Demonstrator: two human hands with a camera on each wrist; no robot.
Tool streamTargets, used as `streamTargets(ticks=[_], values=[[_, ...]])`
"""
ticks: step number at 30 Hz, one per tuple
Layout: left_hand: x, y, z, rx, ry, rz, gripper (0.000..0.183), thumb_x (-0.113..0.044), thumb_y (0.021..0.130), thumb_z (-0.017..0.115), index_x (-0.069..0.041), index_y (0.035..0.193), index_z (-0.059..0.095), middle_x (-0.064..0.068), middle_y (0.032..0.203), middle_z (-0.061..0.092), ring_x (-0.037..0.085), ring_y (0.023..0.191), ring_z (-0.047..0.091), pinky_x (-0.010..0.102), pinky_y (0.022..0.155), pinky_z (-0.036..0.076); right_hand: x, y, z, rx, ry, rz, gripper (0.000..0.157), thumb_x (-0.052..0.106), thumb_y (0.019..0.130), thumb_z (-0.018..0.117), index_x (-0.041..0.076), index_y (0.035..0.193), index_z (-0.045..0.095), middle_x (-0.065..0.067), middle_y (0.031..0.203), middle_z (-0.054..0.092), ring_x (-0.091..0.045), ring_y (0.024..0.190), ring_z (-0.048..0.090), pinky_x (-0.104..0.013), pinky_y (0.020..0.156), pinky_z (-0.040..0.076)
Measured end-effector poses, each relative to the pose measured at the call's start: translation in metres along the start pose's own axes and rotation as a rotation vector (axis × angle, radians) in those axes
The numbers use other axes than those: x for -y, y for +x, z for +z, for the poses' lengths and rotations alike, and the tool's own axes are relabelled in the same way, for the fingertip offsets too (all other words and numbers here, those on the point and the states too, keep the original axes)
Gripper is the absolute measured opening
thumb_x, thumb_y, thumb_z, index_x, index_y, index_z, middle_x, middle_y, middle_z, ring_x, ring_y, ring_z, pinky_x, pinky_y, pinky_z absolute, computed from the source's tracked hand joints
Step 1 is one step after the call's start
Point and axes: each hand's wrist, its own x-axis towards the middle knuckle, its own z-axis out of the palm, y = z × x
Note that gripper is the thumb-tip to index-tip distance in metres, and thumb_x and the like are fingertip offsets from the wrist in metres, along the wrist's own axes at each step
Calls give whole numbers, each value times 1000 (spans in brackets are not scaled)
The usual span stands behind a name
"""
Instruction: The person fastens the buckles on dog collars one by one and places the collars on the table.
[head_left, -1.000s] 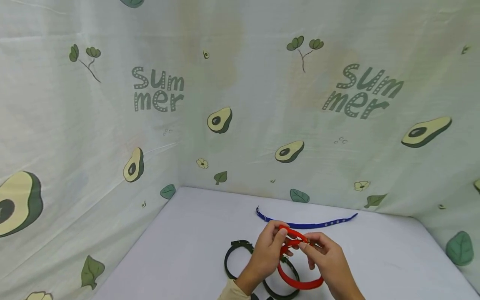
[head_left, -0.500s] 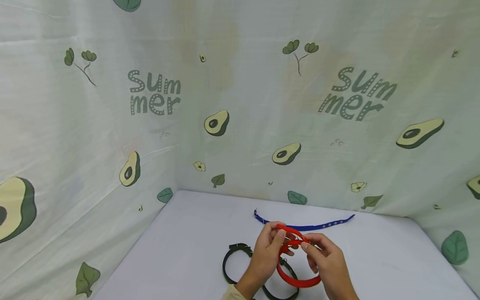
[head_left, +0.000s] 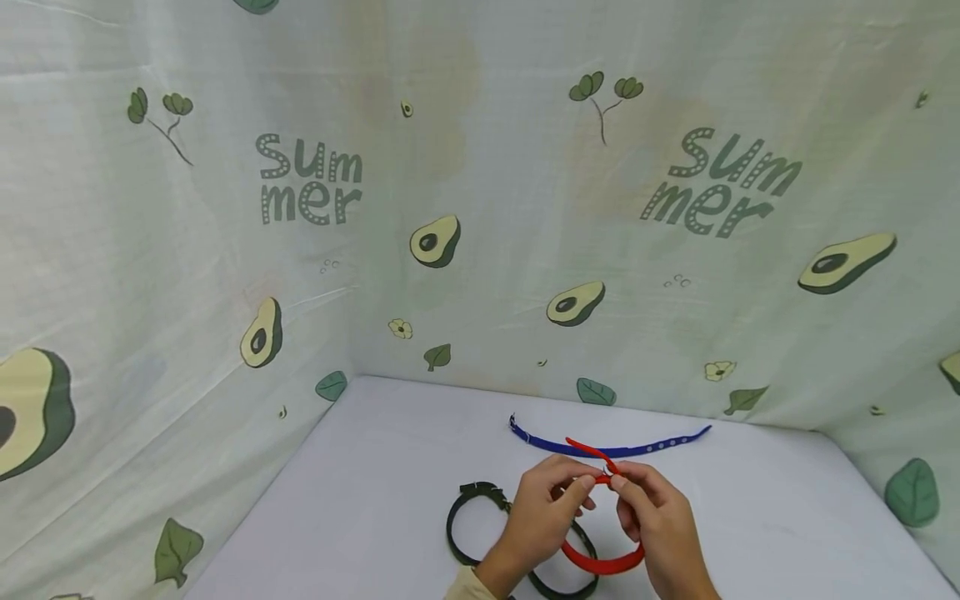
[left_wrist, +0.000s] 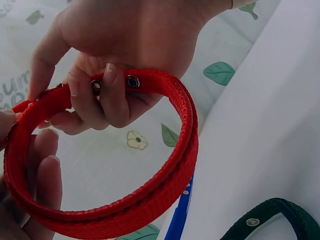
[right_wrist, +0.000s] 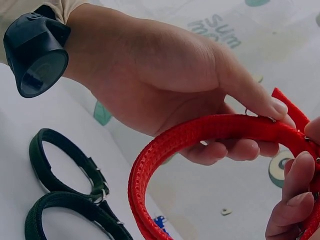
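Both hands hold a red collar [head_left: 603, 564] above the table, its loop hanging below them. My left hand [head_left: 542, 512] pinches the strap between thumb and fingers close to the buckle area. On the other side of the join, my right hand [head_left: 663, 521] grips the collar. The strap's free tip [head_left: 581, 446] sticks up and to the left past the fingers. Metal eyelets show on the band in the left wrist view, with right-hand fingers curled over the red collar [left_wrist: 170, 190]. In the right wrist view, the left thumb presses on the red collar [right_wrist: 215, 127]; the fingers partly hide the buckle.
A blue collar [head_left: 637, 451] lies stretched out at the back of the white table [head_left: 360, 500]. Two dark green collars, one at left [head_left: 452, 529] and one nearer [head_left: 551, 592], lie fastened into loops under the hands. A printed cloth [head_left: 495, 167] stands behind.
My left hand has let go of the strap's tip, which now points up freely, and has shifted right to the join beside my right hand. The right hand keeps its hold.
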Motion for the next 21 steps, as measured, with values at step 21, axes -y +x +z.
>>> streamTargets(ticks=[21], values=[[1, -4, 4, 39, 242, 172, 24, -15, 104, 55, -17, 120, 74, -6, 89, 53, -3, 67, 52, 19, 52, 47, -2, 2, 0, -20, -34, 59, 32, 22, 105, 55, 0, 127, 60, -11, 72, 56, -20, 61, 50, -29, 56, 47]])
